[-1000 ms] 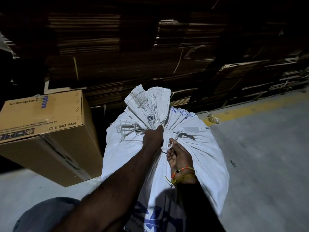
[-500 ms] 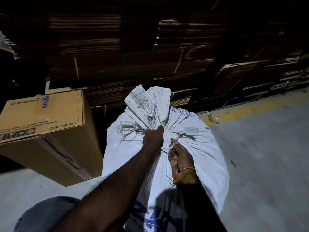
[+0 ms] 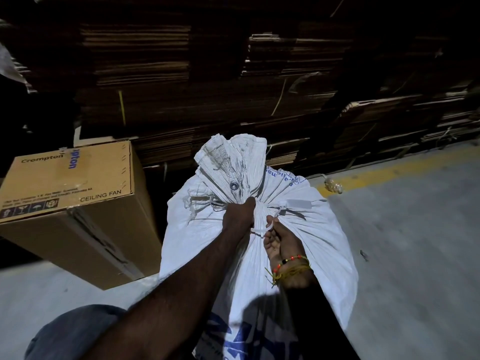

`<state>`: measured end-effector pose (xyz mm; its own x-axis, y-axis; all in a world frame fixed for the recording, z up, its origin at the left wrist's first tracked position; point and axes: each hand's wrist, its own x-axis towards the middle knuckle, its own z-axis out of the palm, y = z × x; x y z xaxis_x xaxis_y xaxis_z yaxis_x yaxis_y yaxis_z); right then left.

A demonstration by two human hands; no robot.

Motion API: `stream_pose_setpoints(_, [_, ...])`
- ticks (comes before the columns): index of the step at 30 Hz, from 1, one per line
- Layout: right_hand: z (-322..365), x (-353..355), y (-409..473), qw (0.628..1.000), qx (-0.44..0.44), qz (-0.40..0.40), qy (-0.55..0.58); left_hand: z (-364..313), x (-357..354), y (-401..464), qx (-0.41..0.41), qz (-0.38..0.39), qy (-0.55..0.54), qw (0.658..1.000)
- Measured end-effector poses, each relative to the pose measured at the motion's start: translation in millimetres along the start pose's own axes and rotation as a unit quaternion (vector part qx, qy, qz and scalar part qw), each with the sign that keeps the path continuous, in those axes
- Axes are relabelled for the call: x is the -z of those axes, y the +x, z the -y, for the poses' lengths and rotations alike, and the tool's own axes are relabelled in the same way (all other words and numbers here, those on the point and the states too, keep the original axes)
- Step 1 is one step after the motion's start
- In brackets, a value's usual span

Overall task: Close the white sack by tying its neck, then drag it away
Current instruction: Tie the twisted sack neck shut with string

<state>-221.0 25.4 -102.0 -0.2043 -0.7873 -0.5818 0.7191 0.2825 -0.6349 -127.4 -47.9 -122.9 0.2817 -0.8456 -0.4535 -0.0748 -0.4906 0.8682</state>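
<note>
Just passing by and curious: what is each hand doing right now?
Left hand: fingers curled tight round the neck of the white sack.
Right hand: pinching the white tie strip at the neck.

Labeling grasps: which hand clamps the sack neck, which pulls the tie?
The left hand grips the gathered neck of the white sack; the right hand, with wrist threads, pinches the white tie.

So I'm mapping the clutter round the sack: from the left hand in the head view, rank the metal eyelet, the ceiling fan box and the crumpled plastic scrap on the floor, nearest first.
Measured from the left hand, which grips the sack neck:
1. Metal eyelet, just above the fingers.
2. Ceiling fan box, to the left.
3. Crumpled plastic scrap, to the right by the yellow line.
</note>
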Motion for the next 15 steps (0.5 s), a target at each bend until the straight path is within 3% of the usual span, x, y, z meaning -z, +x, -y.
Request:
stream_pose_setpoints(4, [4,-1,3,1.000,-0.012,-0.010,-0.005,7,-2,6,-0.005,0.004,-0.040,0.999])
stream_pose_setpoints(12, [15,-1,21,0.996,0.061,-0.039,-0.051,8,0,5,-0.002,0.017,-0.056,0.998])
stream_pose_setpoints(15, [21,0,20,0.993,0.072,-0.015,-0.088,6,2,4,-0.003,0.021,-0.062,0.998])
